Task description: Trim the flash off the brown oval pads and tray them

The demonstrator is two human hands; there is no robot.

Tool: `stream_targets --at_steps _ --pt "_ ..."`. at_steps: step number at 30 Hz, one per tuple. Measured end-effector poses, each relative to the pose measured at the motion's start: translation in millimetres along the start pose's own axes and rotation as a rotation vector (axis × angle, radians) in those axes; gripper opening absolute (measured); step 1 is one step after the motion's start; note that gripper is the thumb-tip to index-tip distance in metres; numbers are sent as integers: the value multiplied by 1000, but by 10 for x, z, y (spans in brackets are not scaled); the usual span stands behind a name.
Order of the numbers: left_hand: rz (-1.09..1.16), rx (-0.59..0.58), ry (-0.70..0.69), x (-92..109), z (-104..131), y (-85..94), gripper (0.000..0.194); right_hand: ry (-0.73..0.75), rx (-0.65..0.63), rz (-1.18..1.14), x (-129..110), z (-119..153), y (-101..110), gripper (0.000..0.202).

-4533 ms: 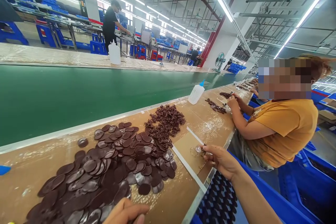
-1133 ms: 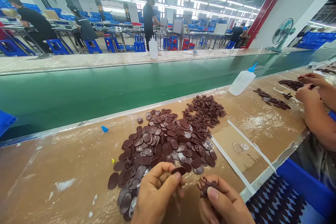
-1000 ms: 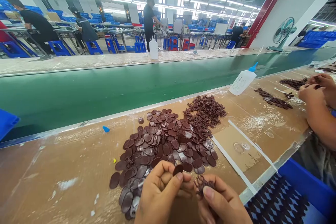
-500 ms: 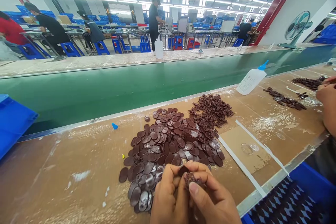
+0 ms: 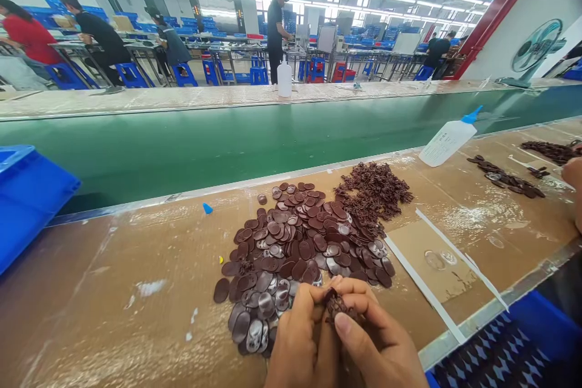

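Note:
My left hand (image 5: 301,330) and my right hand (image 5: 379,336) are together at the near edge of a pile of brown oval discs (image 5: 300,248). Between the fingertips is a small dark brown openwork piece (image 5: 337,310), pinched by my right thumb and fingers. Against it, my left fingertips grip a smooth brown piece (image 5: 329,295), mostly covered; in the earlier frame it looks like one of the oval discs. Some discs are shiny, others matt. Behind the discs lies a heap of curly brown openwork pieces (image 5: 375,191).
A white squeeze bottle (image 5: 448,142) with a blue tip leans at the right, near taped cardboard (image 5: 436,264). A blue bin (image 5: 31,200) stands left, a blue crate (image 5: 541,327) lower right. Another person's hand (image 5: 573,173) shows at the right edge. A green belt (image 5: 204,145) runs behind.
The view has shifted, so the bench things appear slightly further right. Both hands keep their grip; the smooth brown piece now shows less and sits closer against the openwork piece.

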State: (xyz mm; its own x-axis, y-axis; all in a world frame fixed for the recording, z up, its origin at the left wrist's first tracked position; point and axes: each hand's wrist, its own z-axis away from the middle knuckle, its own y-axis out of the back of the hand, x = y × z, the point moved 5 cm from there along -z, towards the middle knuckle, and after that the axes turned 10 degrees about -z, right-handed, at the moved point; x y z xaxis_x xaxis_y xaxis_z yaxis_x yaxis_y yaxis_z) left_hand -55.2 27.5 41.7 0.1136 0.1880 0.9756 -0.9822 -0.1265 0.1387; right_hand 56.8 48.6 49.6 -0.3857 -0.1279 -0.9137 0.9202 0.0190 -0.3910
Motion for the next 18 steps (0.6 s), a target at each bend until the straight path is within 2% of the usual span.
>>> stream_targets --at_steps 7,9,13,18 --pt "-56 22 -90 -22 10 -5 20 -16 -36 41 1 -11 20 22" --pt "-111 65 -113 -70 12 0 21 -59 -55 46 8 -24 19 23" --pt "-248 144 -242 -95 32 11 22 -130 -86 44 21 -54 31 28" --pt "-335 165 -330 -60 49 5 21 -264 -148 -78 86 -66 58 29"
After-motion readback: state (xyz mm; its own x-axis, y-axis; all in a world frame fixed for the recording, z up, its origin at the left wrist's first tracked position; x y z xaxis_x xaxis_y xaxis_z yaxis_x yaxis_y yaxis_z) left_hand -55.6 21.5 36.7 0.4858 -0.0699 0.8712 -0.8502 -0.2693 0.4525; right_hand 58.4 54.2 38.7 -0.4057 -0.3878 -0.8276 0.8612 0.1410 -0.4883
